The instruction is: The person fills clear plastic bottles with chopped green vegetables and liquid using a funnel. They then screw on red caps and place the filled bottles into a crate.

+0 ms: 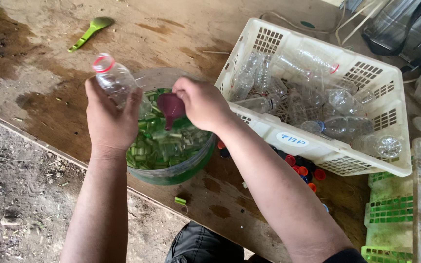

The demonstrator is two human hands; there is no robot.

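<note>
Left hand [109, 119] fingers clamp a clear plastic bottle [115, 80], tilted; right hand [201, 103] fingers pinch a magenta plastic funnel [170, 108] just beside it, above a round bowl [191, 163] of green liquid.

Soft, even daylight fills the view, bright enough to read every surface, with no hard sun patches. Shadows stay faint: a dim one sits under the white crate [317, 146] where the bottle caps [304, 170] lie, and another under the bowl [171, 173]. Small glints flash off the clear bottles [313, 104] inside the crate and off the bottle [115, 80] left of it. Focus holds sharp on the crate; the dark things beyond its far right corner go murky. Slight wide-angle stretch shows toward the bottom edge.
</note>
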